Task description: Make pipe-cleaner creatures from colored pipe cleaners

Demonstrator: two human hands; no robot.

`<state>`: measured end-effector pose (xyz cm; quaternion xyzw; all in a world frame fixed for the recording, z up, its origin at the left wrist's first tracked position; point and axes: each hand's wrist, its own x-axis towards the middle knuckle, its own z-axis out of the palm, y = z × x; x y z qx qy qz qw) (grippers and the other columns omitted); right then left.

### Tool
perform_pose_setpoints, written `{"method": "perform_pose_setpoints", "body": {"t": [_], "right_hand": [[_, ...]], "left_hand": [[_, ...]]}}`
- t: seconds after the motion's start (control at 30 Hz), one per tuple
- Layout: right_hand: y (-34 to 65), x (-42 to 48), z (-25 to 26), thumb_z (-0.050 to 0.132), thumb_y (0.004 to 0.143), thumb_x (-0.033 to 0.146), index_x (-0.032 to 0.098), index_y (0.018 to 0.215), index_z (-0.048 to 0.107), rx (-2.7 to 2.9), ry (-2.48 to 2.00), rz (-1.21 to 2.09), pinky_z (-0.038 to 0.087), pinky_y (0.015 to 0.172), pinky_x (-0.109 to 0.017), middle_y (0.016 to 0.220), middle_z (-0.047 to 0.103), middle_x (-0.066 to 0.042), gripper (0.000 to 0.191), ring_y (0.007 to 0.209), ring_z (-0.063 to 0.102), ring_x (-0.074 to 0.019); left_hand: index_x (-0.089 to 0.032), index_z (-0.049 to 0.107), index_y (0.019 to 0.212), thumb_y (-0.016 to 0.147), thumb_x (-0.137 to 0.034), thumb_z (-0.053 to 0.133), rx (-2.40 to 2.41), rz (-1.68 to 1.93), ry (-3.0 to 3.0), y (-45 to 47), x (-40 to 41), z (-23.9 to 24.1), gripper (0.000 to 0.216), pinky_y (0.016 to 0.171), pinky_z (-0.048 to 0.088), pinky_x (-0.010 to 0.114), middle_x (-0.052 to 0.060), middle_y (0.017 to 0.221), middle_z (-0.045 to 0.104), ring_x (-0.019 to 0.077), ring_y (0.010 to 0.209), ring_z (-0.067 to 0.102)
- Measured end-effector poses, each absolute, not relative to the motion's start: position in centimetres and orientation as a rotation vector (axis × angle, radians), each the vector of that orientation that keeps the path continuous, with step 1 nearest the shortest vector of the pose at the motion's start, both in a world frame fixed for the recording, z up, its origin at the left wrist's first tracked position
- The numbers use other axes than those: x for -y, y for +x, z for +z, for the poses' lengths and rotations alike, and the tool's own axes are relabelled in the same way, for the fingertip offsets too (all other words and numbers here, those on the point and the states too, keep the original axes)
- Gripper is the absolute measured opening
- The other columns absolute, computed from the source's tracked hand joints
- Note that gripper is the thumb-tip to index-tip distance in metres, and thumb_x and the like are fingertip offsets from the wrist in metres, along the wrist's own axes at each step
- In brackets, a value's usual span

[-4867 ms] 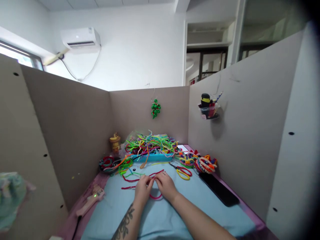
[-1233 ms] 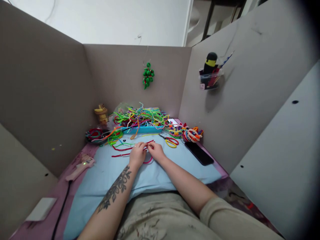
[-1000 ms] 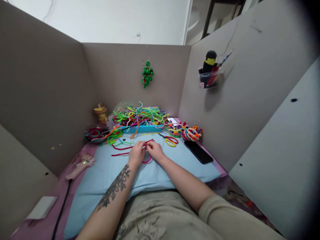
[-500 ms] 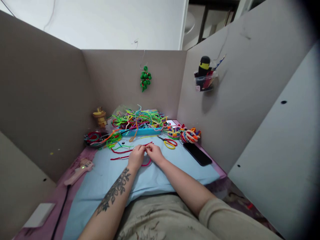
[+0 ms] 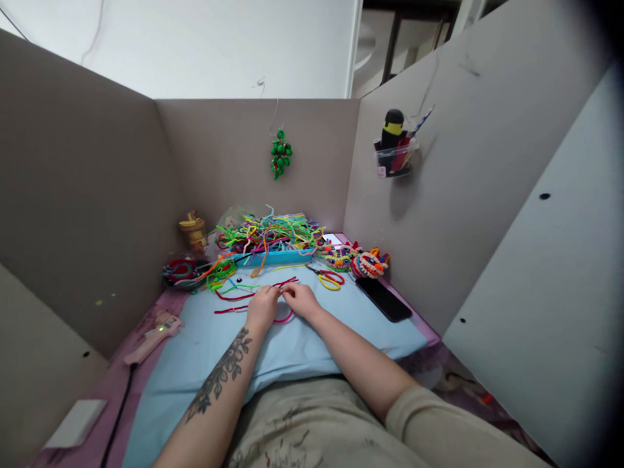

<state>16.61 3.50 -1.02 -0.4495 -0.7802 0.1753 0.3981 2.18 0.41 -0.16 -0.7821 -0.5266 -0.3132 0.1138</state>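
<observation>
My left hand (image 5: 262, 308) and my right hand (image 5: 301, 299) rest close together on the light blue mat (image 5: 302, 344). Both pinch a red pipe cleaner (image 5: 285, 284) between their fingertips. More of the red pipe cleaner loops out below the hands, and other red lengths (image 5: 233, 298) lie to the left. Yellow-handled scissors (image 5: 330, 279) lie just right of my right hand.
A blue tray heaped with coloured pipe cleaners (image 5: 268, 237) stands at the back. Finished coiled pieces (image 5: 363, 262) and a black phone (image 5: 385, 299) lie on the right. A pink glue gun (image 5: 151, 328) lies at the left. Grey partition walls enclose the desk; a cup of pens (image 5: 392, 153) hangs on the right wall.
The head camera tilted down from its view of several seconds ago. Over the last second my hands stay together on the red pipe cleaner with only small finger shifts.
</observation>
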Motion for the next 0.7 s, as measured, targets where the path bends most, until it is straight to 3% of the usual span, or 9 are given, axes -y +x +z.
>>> {"method": "perform_pose_setpoints", "body": {"t": [0.27,0.43,0.53,0.7], "right_hand": [[16.7,-3.7,-1.2,0.052,0.080,0.016,0.020,0.082,0.064,2.110,-1.027,0.273,0.040,0.076,-0.026,0.083,0.066,-0.003,0.013,0.081,0.056,-0.0160],[16.8,-3.8,-1.0,0.051,0.082,0.015,0.021,0.081,0.063,2.064,-0.901,0.282,0.039,0.079,-0.029,0.082,0.064,-0.003,0.013,0.082,0.054,-0.0162],[16.8,-3.5,-0.4,0.052,0.082,0.014,0.020,0.079,0.063,1.993,-0.822,0.320,0.039,0.079,-0.029,0.080,0.063,-0.002,0.013,0.080,0.053,-0.0156],[16.7,-3.0,0.3,0.053,0.080,0.015,0.019,0.076,0.064,1.855,-0.785,0.384,0.040,0.077,-0.028,0.077,0.059,-0.003,0.012,0.081,0.052,-0.0153]], "left_hand": [[-0.017,0.059,0.080,0.082,-0.021,0.044,1.733,-1.144,-2.408,2.0,-0.9,-0.7,0.015,0.068,0.038,0.027,0.005,0.076,0.059,0.0175,0.076,0.053],[-0.016,0.054,0.066,0.076,-0.032,0.049,2.032,-1.764,-2.659,1.8,-1.4,-0.6,0.020,0.055,0.032,0.023,-0.001,0.058,0.050,0.0121,0.056,0.044],[-0.015,0.053,0.068,0.070,-0.033,0.057,2.200,-2.181,-2.760,1.5,-1.4,-0.4,0.018,0.048,0.026,0.020,-0.005,0.053,0.042,0.0080,0.048,0.035],[-0.013,0.058,0.073,0.065,-0.032,0.064,2.157,-2.522,-2.811,1.2,-1.0,0.1,0.022,0.049,0.030,0.019,-0.002,0.063,0.051,0.0067,0.052,0.041]]}}
